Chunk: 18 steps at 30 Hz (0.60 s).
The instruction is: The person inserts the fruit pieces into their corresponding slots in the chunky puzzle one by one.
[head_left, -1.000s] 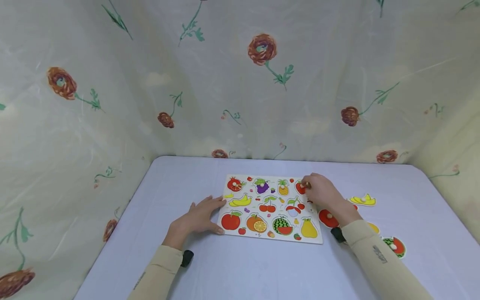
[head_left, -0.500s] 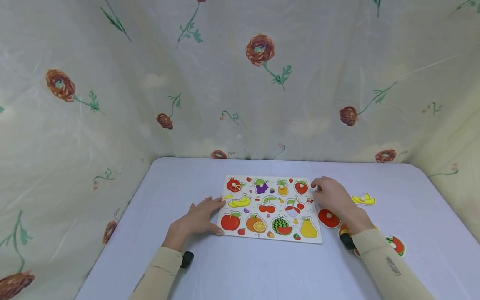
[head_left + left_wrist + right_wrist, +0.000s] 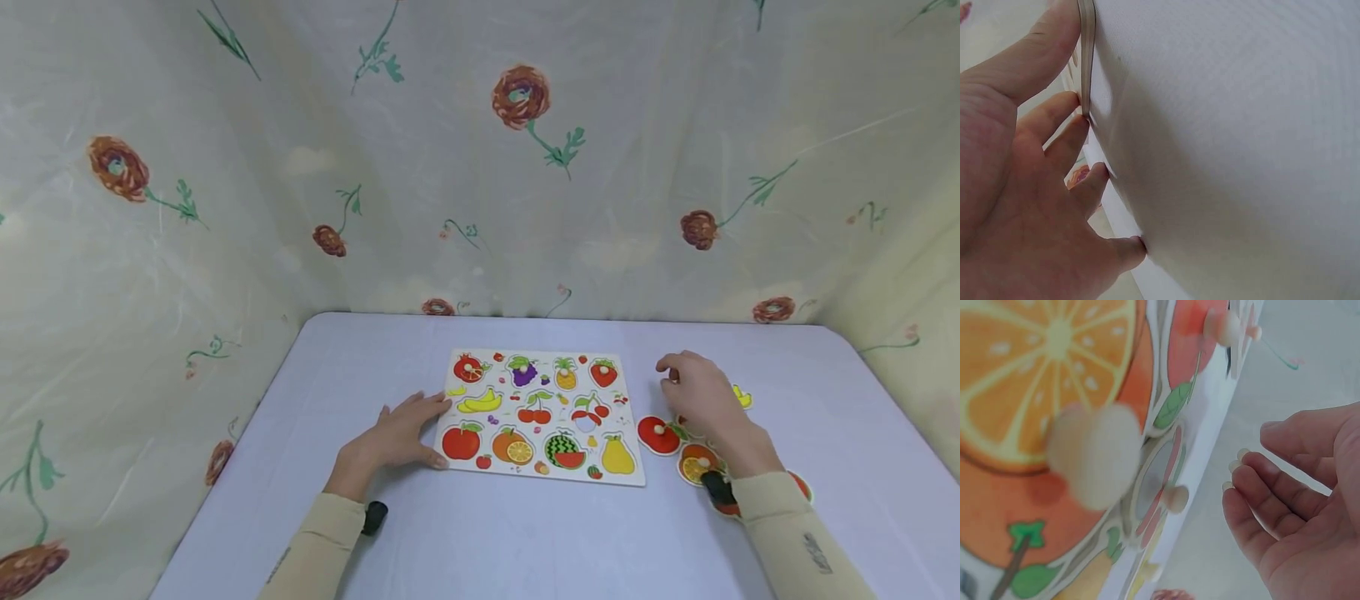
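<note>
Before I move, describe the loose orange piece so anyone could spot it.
On the table, find the fruit board. Right of it lies a round red piece; below-right of that in the head view is the orange piece, its printed cut slice unlike its red neighbour.

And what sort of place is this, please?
Perhaps a curtained indoor booth or corner set up for tabletop work: flower-printed sheeting hangs on three sides of a pale table, where a fruit puzzle board lies with fruit pieces beside it.
</note>
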Each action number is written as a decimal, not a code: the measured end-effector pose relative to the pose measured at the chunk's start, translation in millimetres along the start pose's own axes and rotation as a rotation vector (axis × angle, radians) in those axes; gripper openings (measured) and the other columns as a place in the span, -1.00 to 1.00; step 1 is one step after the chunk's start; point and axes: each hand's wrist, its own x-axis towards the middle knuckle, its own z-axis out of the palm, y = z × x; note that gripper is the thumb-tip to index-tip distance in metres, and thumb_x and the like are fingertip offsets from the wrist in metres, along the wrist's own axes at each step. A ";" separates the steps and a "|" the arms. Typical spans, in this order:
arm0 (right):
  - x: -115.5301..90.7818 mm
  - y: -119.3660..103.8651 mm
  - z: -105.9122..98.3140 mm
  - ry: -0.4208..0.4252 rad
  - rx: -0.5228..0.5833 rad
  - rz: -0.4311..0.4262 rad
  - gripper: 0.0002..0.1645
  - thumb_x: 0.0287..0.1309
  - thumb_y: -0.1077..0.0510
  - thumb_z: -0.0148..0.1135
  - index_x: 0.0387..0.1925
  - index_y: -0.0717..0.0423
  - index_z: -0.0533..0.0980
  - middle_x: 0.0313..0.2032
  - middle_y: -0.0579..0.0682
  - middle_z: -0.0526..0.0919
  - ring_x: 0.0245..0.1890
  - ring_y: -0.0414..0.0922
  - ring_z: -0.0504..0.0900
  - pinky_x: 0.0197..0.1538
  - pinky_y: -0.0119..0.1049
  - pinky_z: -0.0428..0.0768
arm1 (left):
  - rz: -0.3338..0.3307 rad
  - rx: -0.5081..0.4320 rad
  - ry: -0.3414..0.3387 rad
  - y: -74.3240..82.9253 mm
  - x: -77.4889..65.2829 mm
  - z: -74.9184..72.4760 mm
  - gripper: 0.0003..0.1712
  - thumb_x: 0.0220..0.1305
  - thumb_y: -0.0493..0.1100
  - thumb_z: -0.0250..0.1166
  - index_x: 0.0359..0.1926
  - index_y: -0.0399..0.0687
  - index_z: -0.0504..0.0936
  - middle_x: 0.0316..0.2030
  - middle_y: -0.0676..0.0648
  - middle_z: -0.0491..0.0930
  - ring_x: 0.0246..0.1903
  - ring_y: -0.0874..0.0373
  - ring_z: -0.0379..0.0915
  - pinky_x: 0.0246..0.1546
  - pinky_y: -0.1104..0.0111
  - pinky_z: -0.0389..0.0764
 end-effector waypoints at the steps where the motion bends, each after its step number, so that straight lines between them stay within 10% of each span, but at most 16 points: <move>1: 0.1 1.4 -0.4 0.006 0.002 0.005 -0.64 0.29 0.23 0.15 0.07 0.29 0.54 -0.18 0.23 0.54 -0.27 0.05 0.47 -0.33 -0.29 0.57 | 0.001 -0.002 -0.001 -0.3 -0.3 -0.6 0.08 -0.05 0.09 0.57 0.49 0.25 0.25 0.53 0.07 0.15 0.57 -0.04 -0.16 0.46 -0.35 -0.19; 18: -3.3 25.3 -17.9 -0.024 0.062 0.074 -0.57 0.24 0.22 0.07 0.09 0.36 0.50 -0.13 0.33 0.53 -0.27 0.09 0.46 -0.38 -0.33 0.54 | 0.004 -0.005 -0.007 -0.8 -2.1 -4.1 0.07 -0.05 0.10 0.56 0.49 0.24 0.26 0.53 0.08 0.15 0.57 -0.06 -0.15 0.45 -0.36 -0.15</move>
